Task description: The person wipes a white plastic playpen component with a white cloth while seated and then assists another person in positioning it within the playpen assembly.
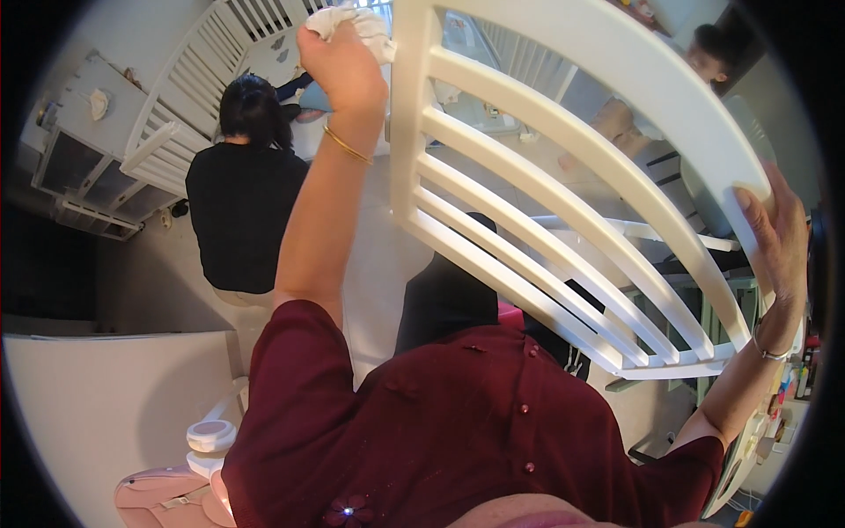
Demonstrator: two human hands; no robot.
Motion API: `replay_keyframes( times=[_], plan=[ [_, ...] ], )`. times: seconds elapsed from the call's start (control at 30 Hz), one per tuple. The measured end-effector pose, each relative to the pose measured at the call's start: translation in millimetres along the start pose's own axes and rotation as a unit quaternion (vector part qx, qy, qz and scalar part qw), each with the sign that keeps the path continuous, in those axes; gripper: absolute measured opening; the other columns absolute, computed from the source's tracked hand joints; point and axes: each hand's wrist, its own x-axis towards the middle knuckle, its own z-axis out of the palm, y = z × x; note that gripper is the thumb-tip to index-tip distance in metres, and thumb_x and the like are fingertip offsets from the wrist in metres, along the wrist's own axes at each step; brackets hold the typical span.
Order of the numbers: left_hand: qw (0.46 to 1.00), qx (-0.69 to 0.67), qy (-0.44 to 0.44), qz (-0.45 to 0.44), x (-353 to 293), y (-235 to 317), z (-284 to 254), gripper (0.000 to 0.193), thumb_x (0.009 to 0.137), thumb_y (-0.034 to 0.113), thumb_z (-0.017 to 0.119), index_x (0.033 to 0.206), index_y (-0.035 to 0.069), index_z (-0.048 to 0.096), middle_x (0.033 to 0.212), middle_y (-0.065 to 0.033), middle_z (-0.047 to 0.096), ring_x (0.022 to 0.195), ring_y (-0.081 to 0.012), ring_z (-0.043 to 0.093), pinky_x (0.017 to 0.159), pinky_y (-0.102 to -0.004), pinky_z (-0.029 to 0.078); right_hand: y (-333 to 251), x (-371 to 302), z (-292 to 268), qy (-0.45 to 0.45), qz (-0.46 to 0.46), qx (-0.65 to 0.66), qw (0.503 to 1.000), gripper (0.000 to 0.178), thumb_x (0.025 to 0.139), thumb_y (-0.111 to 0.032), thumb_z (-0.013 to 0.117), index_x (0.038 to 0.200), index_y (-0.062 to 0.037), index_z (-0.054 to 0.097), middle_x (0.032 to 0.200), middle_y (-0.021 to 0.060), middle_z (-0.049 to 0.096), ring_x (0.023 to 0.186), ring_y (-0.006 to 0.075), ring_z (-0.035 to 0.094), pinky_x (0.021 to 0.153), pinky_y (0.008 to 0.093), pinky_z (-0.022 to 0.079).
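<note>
A white slatted crib side panel [563,220] stands tilted in front of me, running from upper middle to lower right. My left hand [339,62], with a gold bangle on the wrist, is raised high and clutches a white cloth [356,19] against the panel's top corner post. My right hand [779,238], wearing a thin bracelet, grips the panel's curved top rail at the far right. My dark red sleeves and buttoned top fill the lower middle of the view.
Another person in a black top [242,194] faces away beside a white crib [189,88] at upper left. A grey cabinet [84,158] stands at far left. A pink and white baby seat [189,480] sits at lower left. A further person [709,53] is at upper right.
</note>
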Motion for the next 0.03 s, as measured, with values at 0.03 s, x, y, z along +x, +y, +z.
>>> replay_keyframes(
  times=[0.03],
  plan=[
    [1.000,-0.001,-0.001,0.001,0.6,-0.4,1.4,0.020,0.085,-0.004,0.051,0.105,0.000,0.046,0.097,-0.0118,0.058,0.080,-0.0203,0.062,0.066,-0.0305,0.054,-2.7,0.6,-4.1,-0.032,0.015,-0.004,0.999,0.076,0.074,-0.061,0.064,0.121,-0.0022,0.054,0.100,0.0173,0.063,0.093,0.0248,0.061,0.084,0.0370,0.047]
  ],
)
